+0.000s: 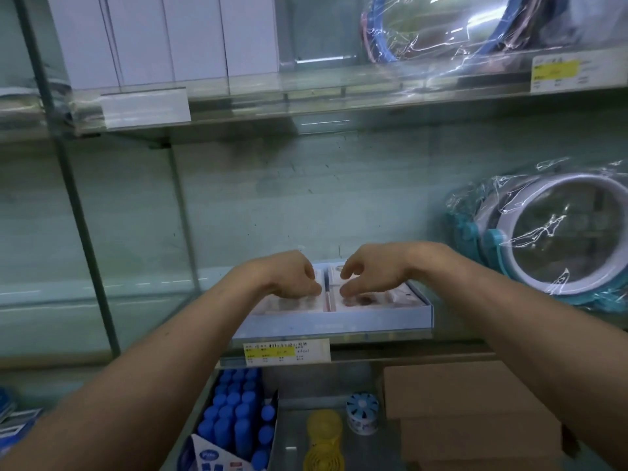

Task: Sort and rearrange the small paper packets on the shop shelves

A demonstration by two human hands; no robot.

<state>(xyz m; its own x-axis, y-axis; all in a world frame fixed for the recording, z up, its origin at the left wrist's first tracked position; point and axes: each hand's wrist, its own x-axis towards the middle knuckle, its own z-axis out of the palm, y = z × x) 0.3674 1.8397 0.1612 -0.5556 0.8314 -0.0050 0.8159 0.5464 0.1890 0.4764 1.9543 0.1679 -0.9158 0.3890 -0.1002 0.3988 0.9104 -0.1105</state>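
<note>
Left hand (292, 277), right hand (372, 277) curled over flat paper packets (365, 299) in shallow blue card tray (339, 322); grip unclear.

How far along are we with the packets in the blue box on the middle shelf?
Done: packets lie in both compartments of the blue box, either side of its divider. In hand: the left hand and right hand reach down with curled fingers, one over each compartment; blur hides whether either pinches a packet. Left: how tidy the rows are is unreadable, so the sorting looks unfinished.
</note>
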